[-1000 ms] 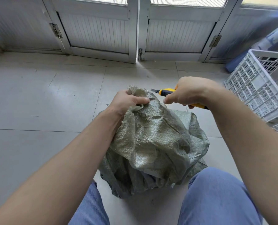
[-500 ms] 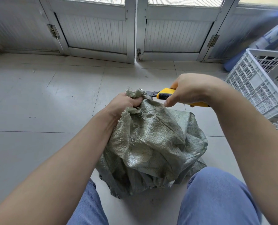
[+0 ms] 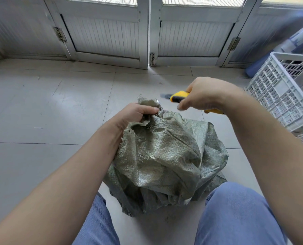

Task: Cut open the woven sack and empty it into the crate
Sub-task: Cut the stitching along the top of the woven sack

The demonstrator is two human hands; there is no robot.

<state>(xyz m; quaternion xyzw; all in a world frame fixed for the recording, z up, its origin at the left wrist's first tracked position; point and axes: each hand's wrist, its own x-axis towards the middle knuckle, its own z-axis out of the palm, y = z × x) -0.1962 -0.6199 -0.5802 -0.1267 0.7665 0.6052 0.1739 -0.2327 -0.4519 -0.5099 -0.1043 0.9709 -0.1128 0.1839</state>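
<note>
Since half a second ago, the right hand (image 3: 203, 93), fisted round the knife (image 3: 178, 96), is pulling off the sack (image 3: 165, 156) toward 1 o'clock. Left hand (image 3: 134, 114) is bunching its neck; a returning blade risks nicking those fingers. Crate (image 3: 278, 92) is waiting at 2 o'clock.

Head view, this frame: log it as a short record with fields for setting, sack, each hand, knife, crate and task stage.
setting: tiled floor before white doors
sack: green woven sack on the floor between the knees, crumpled, neck bunched
left hand: left hand gripping the sack's neck
right hand: right hand holding the knife
knife: yellow knife, blade blurred, pointing left, clear of the sack
crate: white crate at right, apart from the sack; contents unclear
task stage: no open cut visible; sack not emptied
</note>
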